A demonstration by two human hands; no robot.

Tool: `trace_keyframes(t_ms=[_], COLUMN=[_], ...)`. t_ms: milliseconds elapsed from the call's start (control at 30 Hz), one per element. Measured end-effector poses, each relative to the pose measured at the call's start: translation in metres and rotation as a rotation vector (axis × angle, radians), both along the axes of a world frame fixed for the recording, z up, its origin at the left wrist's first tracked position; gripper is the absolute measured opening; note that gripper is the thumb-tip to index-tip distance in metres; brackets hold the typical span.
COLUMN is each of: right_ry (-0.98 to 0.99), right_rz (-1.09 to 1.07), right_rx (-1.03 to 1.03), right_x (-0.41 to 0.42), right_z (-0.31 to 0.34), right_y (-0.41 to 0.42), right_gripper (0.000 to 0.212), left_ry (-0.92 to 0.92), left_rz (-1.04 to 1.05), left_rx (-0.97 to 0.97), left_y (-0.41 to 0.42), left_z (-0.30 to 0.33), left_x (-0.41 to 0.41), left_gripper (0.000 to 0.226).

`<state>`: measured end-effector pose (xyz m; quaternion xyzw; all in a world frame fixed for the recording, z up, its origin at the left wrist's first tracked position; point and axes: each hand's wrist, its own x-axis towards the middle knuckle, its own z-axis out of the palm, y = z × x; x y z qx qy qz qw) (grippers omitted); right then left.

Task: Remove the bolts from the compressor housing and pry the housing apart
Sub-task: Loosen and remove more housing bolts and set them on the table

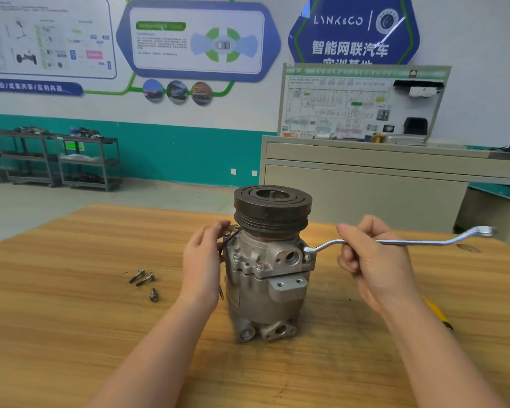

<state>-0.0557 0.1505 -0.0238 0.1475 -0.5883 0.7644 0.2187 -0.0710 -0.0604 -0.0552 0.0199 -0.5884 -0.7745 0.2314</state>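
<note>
Wooden table [71,334]: compressor [267,278] upright mid-table, three bolts [145,282] loose to its left. Left hand [202,266] flat against housing; right hand [371,260] grips wrench [395,242] seated on right-side bolt. Wall sign [354,28] reads "LYNK&CO".

Wooden table [71,319], compressor [267,278] standing upright on it near the middle, three loose bolts [144,282] lying close together to its left, yellow tool [437,312] partly hidden on the right
</note>
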Motion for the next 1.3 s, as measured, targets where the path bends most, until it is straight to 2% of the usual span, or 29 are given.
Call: trace_keyframes(t_ms=[133,300,367,433,500,600,667,700,767,833,933,1067,1300], right_ry=[0.256,0.721,0.812,0.724,0.526,0.133,-0.175,-0.29,-0.377,-0.33,-0.154,0.082,0.41], right_rz=[-0.332,-0.488,-0.538,-0.485,-0.301,-0.144,0.027,0.11,0.187,0.163,0.024,-0.29,-0.517], right_rx=[0.342,0.712,0.787,0.664,0.367,-0.093,-0.326,-0.393,-0.41,-0.422,-0.421,-0.13,0.266], right_x=[0.018,0.037,0.036,0.034,0.031,0.016,0.004,0.0,-0.004,-0.003,-0.001,0.005,0.023], right_z=[-0.001,-0.007,-0.01,-0.012,-0.013,-0.01,-0.01,-0.009,-0.009,-0.01,-0.011,-0.011,-0.02], right_y=[-0.008,-0.034,-0.038,-0.035,-0.028,-0.018,-0.013,-0.012,-0.01,-0.011,-0.01,-0.01,-0.028], right_gripper=[0.039,0.04,0.039,0.039,0.041,0.043,0.04,0.036,0.031,0.029,0.034,0.05,0.042], left_ry=[0.069,0.053,0.032,0.016,0.001,-0.005,-0.015,-0.022,-0.034,-0.035,-0.019,-0.021,-0.033], left_rz=[-0.012,-0.012,-0.04,-0.073,-0.095,-0.092,-0.089,-0.097,-0.119,-0.14,-0.157,-0.157,-0.156], left_rx=[-0.119,-0.133,-0.131,-0.133,-0.149,-0.161,-0.167,-0.172,-0.182,-0.185,-0.184,-0.179,-0.174], left_y=[0.006,0.005,0.005,0.005,0.005,0.004,0.004,0.004,0.004,0.004,0.004,0.004,0.003], left_z=[-0.003,-0.007,-0.007,-0.006,-0.005,-0.004,-0.004,-0.004,-0.004,-0.005,-0.005,-0.005,-0.008], left_x=[0.002,-0.002,-0.003,-0.003,-0.003,-0.003,-0.003,-0.002,-0.001,0.0,0.001,0.0,-0.004], left_gripper=[0.02,0.016,0.018,0.023,0.028,0.032,0.033,0.035,0.039,0.041,0.038,0.038,0.039])
